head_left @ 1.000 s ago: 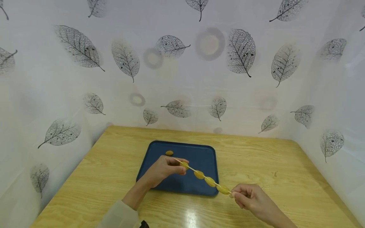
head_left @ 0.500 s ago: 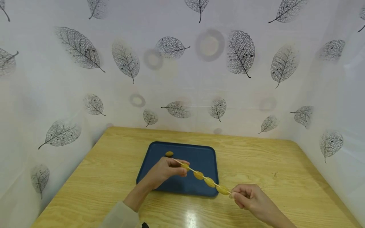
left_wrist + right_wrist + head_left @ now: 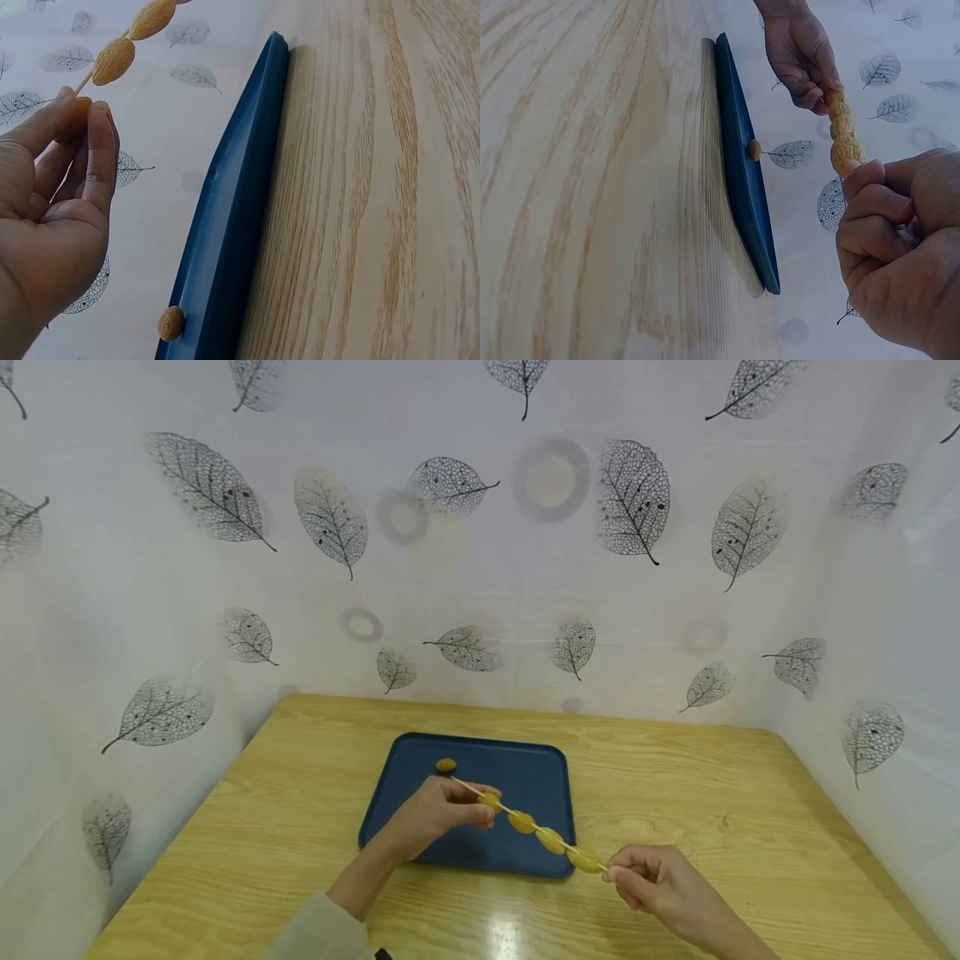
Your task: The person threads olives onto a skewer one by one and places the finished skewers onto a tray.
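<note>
A thin wooden skewer [image 3: 500,805] slants above the dark blue tray [image 3: 555,777], threaded with several yellow-brown, wrinkled oval pieces that look like dried fruit. Thumb and fingers of my left hand [image 3: 431,814] pinch the farthest oval piece [image 3: 75,118], and the skewer's tip pokes out past it. My right hand [image 3: 660,881] pinches the skewer's near end, right behind the last oval piece [image 3: 585,859]. In the right wrist view, the thumb of the right hand [image 3: 900,247] touches or nearly touches that piece [image 3: 846,154]. One loose oval piece [image 3: 446,765] lies at the tray's far left.
The tray stands on a light wood-grain table [image 3: 675,777]. A pale sheet printed with leaves [image 3: 517,543] hangs behind the table and along both sides. A small dark object [image 3: 383,953] shows at the lower edge beside the left sleeve [image 3: 322,931].
My left hand, pinching the far oval piece, has shifted very slightly right and nearer along the skewer, and more of the tip shows. My right hand stays nearly still.
</note>
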`<state>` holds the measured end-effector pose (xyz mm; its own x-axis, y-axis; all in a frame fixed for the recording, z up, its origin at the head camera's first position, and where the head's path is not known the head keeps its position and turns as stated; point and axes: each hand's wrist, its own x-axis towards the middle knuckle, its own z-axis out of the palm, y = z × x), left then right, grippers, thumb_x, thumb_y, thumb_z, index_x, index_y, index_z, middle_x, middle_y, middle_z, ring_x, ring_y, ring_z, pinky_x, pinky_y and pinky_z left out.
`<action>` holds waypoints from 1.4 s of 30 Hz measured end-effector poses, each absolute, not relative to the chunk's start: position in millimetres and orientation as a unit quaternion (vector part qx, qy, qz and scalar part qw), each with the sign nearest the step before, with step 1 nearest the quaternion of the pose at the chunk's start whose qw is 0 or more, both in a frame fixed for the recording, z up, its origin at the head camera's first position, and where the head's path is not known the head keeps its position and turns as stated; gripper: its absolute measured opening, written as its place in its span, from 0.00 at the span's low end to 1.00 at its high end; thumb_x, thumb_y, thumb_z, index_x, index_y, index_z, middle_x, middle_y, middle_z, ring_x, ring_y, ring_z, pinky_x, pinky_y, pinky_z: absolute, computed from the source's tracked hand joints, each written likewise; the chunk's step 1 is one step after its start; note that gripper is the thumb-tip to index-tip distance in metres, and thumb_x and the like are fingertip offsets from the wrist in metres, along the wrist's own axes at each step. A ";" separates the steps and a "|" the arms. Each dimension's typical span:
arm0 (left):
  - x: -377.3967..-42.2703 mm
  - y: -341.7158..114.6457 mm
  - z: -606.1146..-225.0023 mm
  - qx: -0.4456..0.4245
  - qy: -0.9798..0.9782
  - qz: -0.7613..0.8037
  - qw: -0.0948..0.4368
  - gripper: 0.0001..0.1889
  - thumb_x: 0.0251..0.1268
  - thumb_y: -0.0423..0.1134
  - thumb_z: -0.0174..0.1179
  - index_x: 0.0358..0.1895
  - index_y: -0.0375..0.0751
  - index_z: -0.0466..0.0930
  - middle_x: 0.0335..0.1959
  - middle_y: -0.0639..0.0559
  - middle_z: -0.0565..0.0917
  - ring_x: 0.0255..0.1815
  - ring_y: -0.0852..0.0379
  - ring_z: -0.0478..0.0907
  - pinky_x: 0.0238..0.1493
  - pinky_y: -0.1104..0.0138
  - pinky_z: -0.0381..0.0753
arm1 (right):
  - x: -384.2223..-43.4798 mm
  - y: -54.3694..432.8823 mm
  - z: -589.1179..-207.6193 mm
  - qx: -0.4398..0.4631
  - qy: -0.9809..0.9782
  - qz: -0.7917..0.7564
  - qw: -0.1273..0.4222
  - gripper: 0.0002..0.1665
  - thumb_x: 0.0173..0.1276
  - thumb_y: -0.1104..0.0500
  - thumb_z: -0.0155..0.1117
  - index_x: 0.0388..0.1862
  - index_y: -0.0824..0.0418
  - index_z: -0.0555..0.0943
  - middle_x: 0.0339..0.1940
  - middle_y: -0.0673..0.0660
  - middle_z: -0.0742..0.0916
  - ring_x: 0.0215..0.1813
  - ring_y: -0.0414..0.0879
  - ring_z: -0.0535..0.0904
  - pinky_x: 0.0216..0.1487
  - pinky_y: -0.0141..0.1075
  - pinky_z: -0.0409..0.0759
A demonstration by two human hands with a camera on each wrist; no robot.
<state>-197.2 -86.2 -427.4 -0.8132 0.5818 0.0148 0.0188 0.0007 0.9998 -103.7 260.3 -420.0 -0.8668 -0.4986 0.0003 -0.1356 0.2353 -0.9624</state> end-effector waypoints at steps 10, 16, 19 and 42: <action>-196.0 -84.7 -428.3 0.219 0.668 0.678 0.214 0.18 0.72 0.37 0.67 0.47 0.18 0.84 0.67 0.32 0.78 0.66 0.43 0.77 0.61 0.56 0.82 | -103.8 259.3 -420.2 -0.200 0.772 -0.582 0.159 0.14 0.82 0.63 0.55 0.42 0.76 0.81 0.20 0.59 0.77 0.19 0.39 0.65 0.19 0.32 0.67; -195.5 -84.1 -428.6 0.217 0.665 0.680 0.219 0.18 0.72 0.36 0.67 0.49 0.17 0.84 0.67 0.31 0.77 0.65 0.43 0.78 0.60 0.57 0.83 | -103.8 258.9 -420.2 -0.202 0.771 -0.582 0.161 0.15 0.82 0.64 0.55 0.41 0.76 0.80 0.20 0.63 0.76 0.19 0.40 0.64 0.19 0.33 0.66; -195.2 -83.9 -428.6 0.217 0.668 0.678 0.218 0.18 0.72 0.36 0.67 0.49 0.18 0.85 0.67 0.31 0.77 0.66 0.43 0.77 0.60 0.57 0.83 | -103.8 258.7 -420.2 -0.205 0.772 -0.580 0.158 0.14 0.82 0.64 0.55 0.41 0.76 0.80 0.21 0.66 0.75 0.19 0.40 0.64 0.18 0.33 0.66; -192.6 -83.0 -426.3 0.214 0.665 0.676 0.233 0.14 0.73 0.36 0.66 0.51 0.26 0.87 0.66 0.30 0.77 0.52 0.50 0.86 0.56 0.56 0.85 | -102.7 259.0 -421.2 -0.213 0.769 -0.582 0.156 0.15 0.83 0.63 0.54 0.39 0.75 0.79 0.21 0.66 0.74 0.18 0.45 0.62 0.18 0.35 0.67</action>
